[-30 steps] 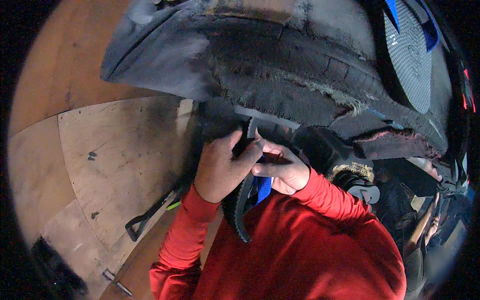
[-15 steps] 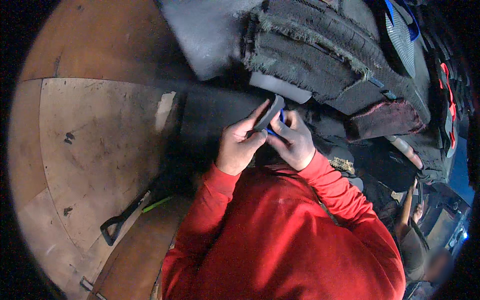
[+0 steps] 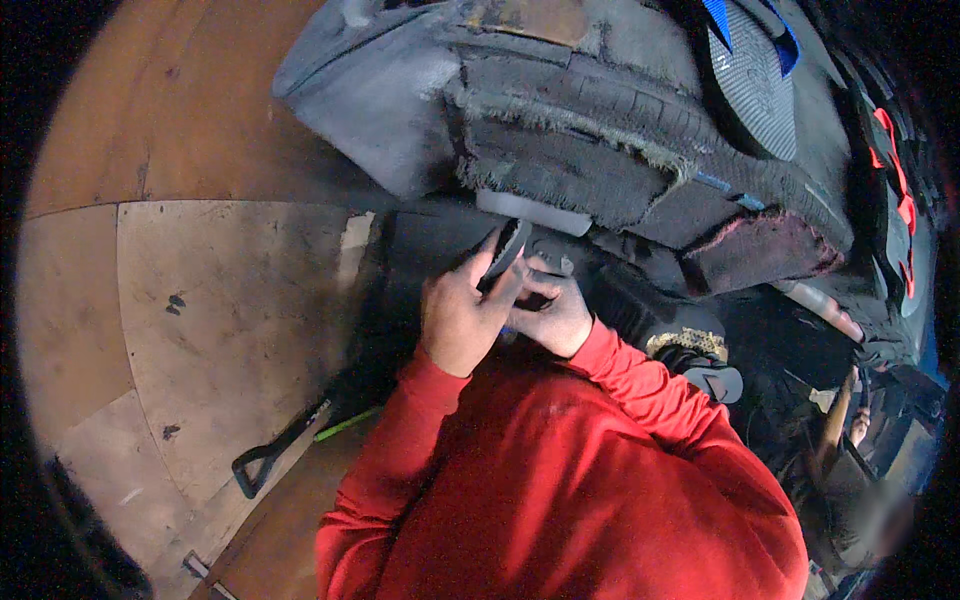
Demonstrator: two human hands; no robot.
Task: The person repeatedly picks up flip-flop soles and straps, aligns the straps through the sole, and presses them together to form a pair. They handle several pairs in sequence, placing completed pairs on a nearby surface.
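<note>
In front of my red-sleeved chest I hold a dark grey flip-flop [image 3: 510, 250], tilted with its thin sole edge showing. My left hand [image 3: 460, 320] is closed round one side of it, thumb toward the middle. My right hand [image 3: 562, 318] is curled against the other side, fingers bent inward and gripping it. Only a speck of its blue strap shows between the hands; the rest is hidden by my fingers. Just beyond the hands lies a pale bar [image 3: 535, 212] under the edge of a padded bench [image 3: 570, 130] covered in frayed dark carpet.
Another flip-flop with blue straps [image 3: 752, 88] lies on the bench, and red-strapped ones [image 3: 897, 190] sit farther right. A grey sole-shaped piece [image 3: 722, 384] is by my right forearm. Stained wooden boards [image 3: 230, 300] and a black handle [image 3: 262, 460] are at left. A co-worker's hand [image 3: 860, 425] shows at right.
My hands and the flip-flop have moved slightly left and down in the picture. Its blue strap, plain before, is now mostly covered. The view has shifted, showing more of the bench.
</note>
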